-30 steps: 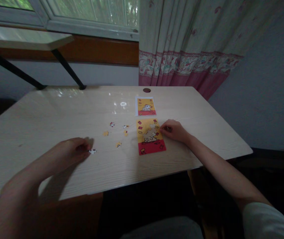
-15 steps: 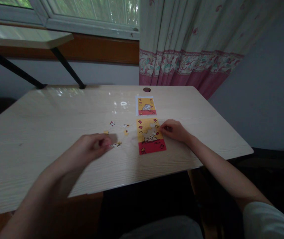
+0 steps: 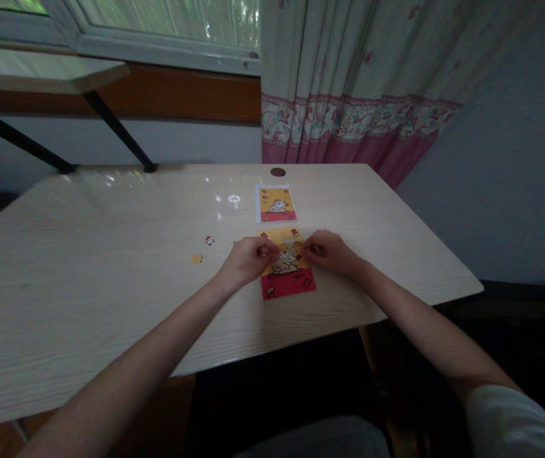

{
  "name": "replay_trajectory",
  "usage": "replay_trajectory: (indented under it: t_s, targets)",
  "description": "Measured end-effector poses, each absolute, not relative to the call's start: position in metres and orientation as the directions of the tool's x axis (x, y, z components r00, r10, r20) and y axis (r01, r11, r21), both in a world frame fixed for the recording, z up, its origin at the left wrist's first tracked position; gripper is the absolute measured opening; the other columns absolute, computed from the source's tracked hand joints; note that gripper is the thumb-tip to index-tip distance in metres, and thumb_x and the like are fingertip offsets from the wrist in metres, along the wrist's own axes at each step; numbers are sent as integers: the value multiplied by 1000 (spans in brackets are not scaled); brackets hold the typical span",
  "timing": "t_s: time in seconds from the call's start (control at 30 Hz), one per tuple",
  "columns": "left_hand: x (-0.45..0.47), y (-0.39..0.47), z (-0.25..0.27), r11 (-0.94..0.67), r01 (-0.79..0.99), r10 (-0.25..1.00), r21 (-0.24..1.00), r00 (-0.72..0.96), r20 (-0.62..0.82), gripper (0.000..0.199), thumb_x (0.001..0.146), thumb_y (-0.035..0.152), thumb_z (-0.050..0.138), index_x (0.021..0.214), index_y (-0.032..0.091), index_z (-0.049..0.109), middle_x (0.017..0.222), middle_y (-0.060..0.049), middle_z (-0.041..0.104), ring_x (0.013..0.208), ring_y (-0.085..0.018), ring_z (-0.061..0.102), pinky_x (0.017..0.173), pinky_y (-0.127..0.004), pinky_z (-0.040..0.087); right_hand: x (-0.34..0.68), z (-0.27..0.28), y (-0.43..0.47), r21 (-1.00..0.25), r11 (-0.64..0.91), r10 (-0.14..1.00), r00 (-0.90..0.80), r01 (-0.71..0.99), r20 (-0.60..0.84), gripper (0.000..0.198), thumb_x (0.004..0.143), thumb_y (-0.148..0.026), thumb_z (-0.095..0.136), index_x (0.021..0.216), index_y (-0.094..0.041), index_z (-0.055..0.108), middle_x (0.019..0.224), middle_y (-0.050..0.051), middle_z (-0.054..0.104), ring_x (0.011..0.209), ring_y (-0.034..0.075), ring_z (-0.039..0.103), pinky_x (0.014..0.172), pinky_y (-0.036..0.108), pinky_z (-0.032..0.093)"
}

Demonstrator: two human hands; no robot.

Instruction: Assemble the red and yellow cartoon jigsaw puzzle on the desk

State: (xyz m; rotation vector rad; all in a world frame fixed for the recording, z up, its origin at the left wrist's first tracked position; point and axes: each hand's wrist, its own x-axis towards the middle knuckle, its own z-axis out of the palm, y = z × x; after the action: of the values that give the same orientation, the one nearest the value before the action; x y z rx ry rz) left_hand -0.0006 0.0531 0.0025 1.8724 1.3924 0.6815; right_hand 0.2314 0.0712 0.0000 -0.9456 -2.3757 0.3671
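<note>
A jigsaw puzzle (image 3: pixel 289 287) with a yellow top, a red bottom and a white cartoon animal lies on the table in front of me; a pale gap shows in its upper middle. Over its left part, my left hand (image 3: pixel 253 259) is closed in a pinch on a small puzzle piece, mostly hidden by the fingers. My right hand (image 3: pixel 328 250) rests at the puzzle's right edge, thumb and fingers closed on it. Left of the puzzle lie a white-and-red loose piece (image 3: pixel 210 240) and a yellow loose piece (image 3: pixel 197 258). My left hand covers the spot where other pieces lay.
Behind the puzzle lies a printed reference picture (image 3: pixel 278 203) with the same design. The pale wooden table (image 3: pixel 110 273) has a round cable hole (image 3: pixel 278 172) near its back edge. A raised shelf (image 3: pixel 48 70) on black legs stands at the back left, and a curtain (image 3: pixel 348 95) hangs behind.
My left hand has moved right from the loose pieces to the puzzle, bringing a piece in its fingers. My right hand stays at the puzzle's right edge. The view has shifted slightly.
</note>
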Motion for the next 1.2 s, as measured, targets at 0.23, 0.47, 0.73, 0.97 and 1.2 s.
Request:
replay_trajectory:
  t_s: [0.23,0.47,0.73,0.97,1.2]
  targets:
    - [7,44,8,-231,725,962,648,271,40,16,73,17,63,85,19,73,76,-3,69,69,-16,61,65,-27,45,227,-1,67,-416,784,614,-678,461,404,15,85,-23,55,90,-17,67,69,1,60,62,10,50,61,23,37]
    - [9,45,4,-388,749,920,537,353,172,13,77,17,61,80,19,73,74,-5,69,77,-20,59,73,-32,45,224,1,66,-328,850,519,-759,412,392,17,88,-25,53,93,-19,68,76,3,62,69,12,53,66,24,39]
    - [7,46,1,-507,755,862,416,456,223,13,78,16,59,78,17,72,76,-6,69,78,-21,57,77,-35,42,225,-3,64,-158,877,479,-792,455,379,20,90,-28,51,93,-21,69,78,3,62,74,13,54,69,27,36]
    - [10,46,2,-512,776,859,369,466,213,14,80,18,58,75,15,71,73,-8,68,75,-22,57,77,-37,43,224,1,58,-9,886,437,-831,463,345,27,93,-36,47,99,-21,68,83,6,63,77,15,53,70,29,34]
    - [5,47,7,-565,741,825,364,523,216,13,78,16,58,77,17,71,74,-5,68,75,-20,58,77,-35,42,225,2,60,-115,881,467,-799,460,379,28,93,-35,46,98,-19,69,82,6,64,76,15,54,71,28,37]
